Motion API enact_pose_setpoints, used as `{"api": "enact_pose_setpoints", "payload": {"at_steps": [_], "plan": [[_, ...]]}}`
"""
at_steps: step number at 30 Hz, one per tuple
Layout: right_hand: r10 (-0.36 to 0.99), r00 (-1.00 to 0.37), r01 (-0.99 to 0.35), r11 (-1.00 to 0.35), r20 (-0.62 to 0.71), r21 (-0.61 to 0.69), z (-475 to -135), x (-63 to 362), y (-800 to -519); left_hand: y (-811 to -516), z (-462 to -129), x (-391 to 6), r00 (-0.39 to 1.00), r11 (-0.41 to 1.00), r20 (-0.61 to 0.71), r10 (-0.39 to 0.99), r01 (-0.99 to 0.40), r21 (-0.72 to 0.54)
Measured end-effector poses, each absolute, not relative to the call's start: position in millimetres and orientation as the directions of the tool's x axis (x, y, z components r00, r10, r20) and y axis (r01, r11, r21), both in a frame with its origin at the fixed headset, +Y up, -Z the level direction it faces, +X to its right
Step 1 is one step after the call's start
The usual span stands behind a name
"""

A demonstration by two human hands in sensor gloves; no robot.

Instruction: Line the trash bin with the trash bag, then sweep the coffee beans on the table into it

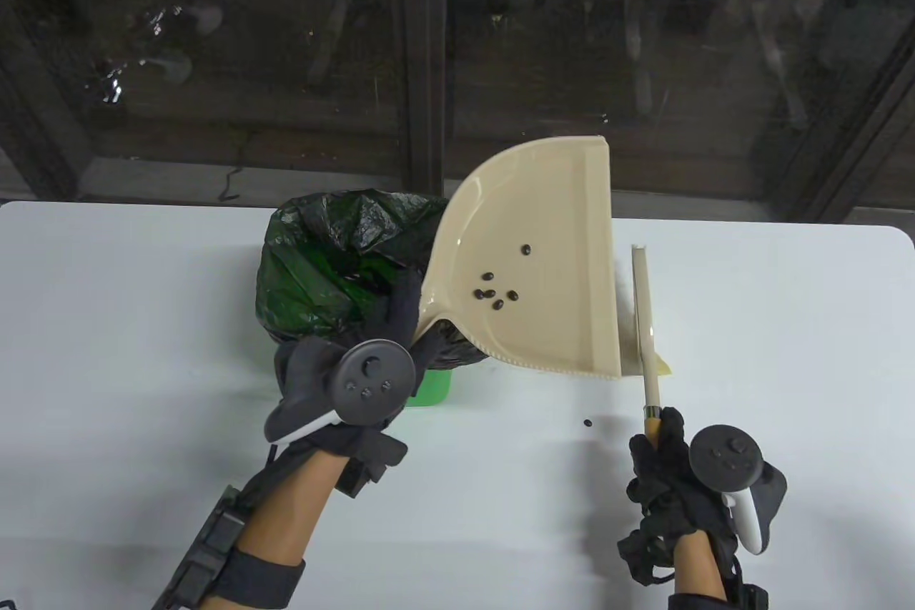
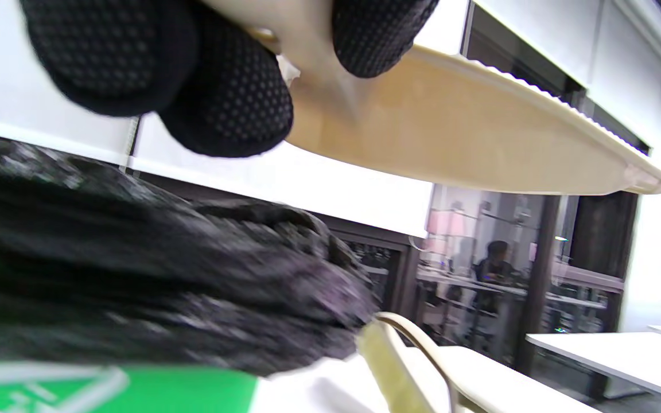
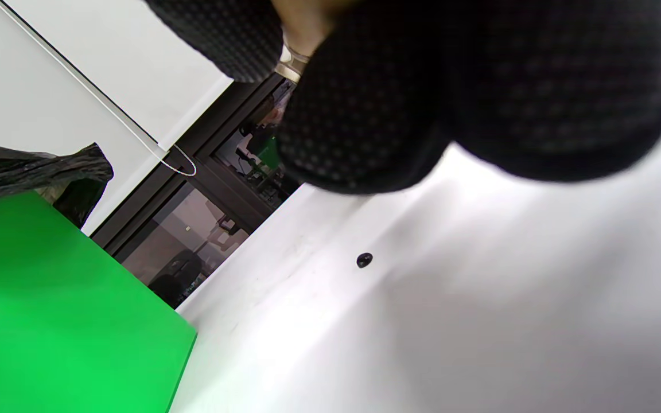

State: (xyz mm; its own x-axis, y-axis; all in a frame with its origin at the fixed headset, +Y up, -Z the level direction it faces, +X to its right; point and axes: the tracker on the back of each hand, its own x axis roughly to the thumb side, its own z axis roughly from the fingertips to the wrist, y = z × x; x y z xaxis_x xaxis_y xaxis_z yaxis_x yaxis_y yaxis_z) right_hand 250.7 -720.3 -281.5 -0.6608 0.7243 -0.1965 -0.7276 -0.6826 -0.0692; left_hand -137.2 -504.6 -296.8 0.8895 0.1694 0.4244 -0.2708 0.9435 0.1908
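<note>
Gloved and curled tight, my left hand [image 1: 343, 381] is gripping the handle of the dustpan [image 1: 543, 267] and holding it tilted up over the trash bin [image 1: 429, 388]. I am looking down on a smooth white table [image 1: 114, 324] set against a dark glass window [image 1: 214, 52]; the left wrist view is showing a room with more white tables beyond the glass. At the left, the green bin is sitting on the table, lined with a crinkled, glossy dark trash bag [image 1: 336, 259] whose edge is draping over the rim. I am seeing the pan's narrow end at my left fingers [image 2: 221, 97], just above the bag. It is a smooth beige plastic pan, fan-shaped, with a toothed ridge along one edge. A small cluster of dark coffee beans [image 1: 493, 295] is lying on its inner face, none yet in the bag. One stray bean [image 1: 587, 422] is lying on the bare table between my hands. Further right, my right hand [image 1: 672, 474] is clamped around the brush handle [image 1: 647, 352], a slim pale stick standing just beside the pan's straight edge. The brush head is hidden behind the pan.
</note>
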Motion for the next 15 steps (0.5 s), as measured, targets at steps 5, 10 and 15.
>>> {"api": "enact_pose_setpoints", "payload": {"at_steps": [5,10,15], "plan": [[0.717,-0.669,-0.722,-0.689,-0.196,-0.06,-282.0,249.4,-720.4,-490.8,-303.2,-173.6,0.944,0.942,0.303,0.13,-0.213,0.261],[0.716,-0.67,-0.721,-0.69,-0.196,-0.056,-282.2,249.2,-720.4,-489.9,-306.3,-203.7,0.975,0.944,0.202,0.095,-0.152,0.293],[0.719,-0.667,-0.724,-0.687,-0.196,-0.056,-282.3,249.5,-720.2,-495.7,-307.2,-221.5,0.991,0.952,0.134,-0.005,-0.036,0.304]]}}
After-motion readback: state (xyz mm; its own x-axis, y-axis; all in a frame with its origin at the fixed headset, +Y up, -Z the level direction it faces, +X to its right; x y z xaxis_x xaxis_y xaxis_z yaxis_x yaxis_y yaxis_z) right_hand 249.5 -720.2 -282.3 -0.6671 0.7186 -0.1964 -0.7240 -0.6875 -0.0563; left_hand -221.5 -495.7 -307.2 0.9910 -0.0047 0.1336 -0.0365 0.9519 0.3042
